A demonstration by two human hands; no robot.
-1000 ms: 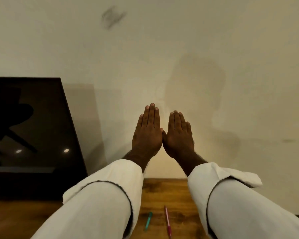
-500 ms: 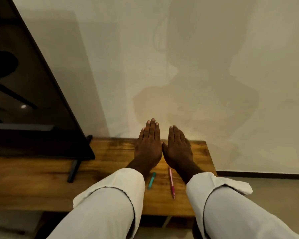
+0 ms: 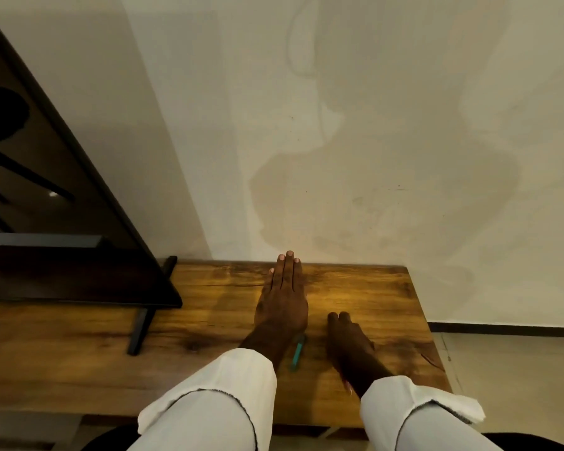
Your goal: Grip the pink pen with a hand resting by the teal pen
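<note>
My left hand [image 3: 282,299] is stretched out flat over the brown wooden surface [image 3: 372,288], fingers straight and pressed together, their tips close to the back edge where the cream wall [image 3: 339,125] rises. That grip is open and holds nothing. My right hand [image 3: 347,340] sits lower and nearer to me, back upward, with its fingers bent down toward the wood. I cannot tell whether that grip is closed or has caught anything, since the fingertips are hidden under the hand.

The short teal pen [image 3: 297,353] lies on the surface in the gap between my two wrists, just beside the heel of the left hand and a little to the left of the right one. Its far end slips out of sight under the left wrist. The slim pink pen [image 3: 346,383] lies almost wholly beneath my right wrist, with only its near end showing beside the rolled white cuff [image 3: 417,402].

To the left on the same surface stands a black flat screen [image 3: 62,206] on a dark slanted foot [image 3: 140,330], well apart from both hands.
</note>
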